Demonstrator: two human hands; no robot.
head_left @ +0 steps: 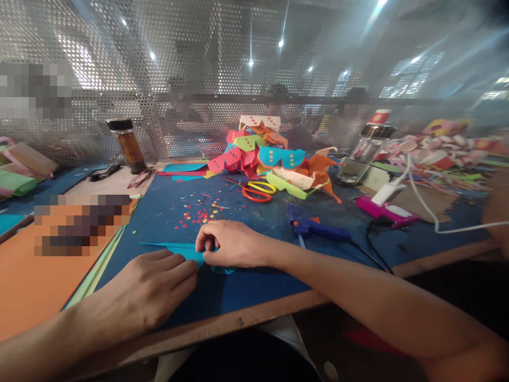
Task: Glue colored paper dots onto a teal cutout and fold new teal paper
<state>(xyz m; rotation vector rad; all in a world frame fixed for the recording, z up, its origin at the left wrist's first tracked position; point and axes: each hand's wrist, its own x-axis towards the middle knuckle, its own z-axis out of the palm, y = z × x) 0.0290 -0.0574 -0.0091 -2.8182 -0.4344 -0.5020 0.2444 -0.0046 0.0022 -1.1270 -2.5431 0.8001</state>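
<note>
A folded piece of blue paper (185, 251) lies flat on the dark blue tabletop, close to the front edge. My left hand (157, 284) presses down on its near left part, fingers held together and bent. From the right, my right hand (230, 245) reaches in with curled fingers and pinches the paper's right part; its fingertips partly cover it. Just beyond my hands lie small red and yellow paper bits (199, 212). Orange- and yellow-handled scissors (258, 192) rest behind them. To the right of my right hand lies a blue glue gun (318, 229).
Colourful cut-paper glasses (258, 154) are heaped at the back. Orange sheets (35, 276) are stacked on the left. One jar (128, 146) holds brown liquid; another jar (363, 154) stands right, near a magenta power strip (387, 212) with cables. A perforated metal screen (191, 63) rises behind.
</note>
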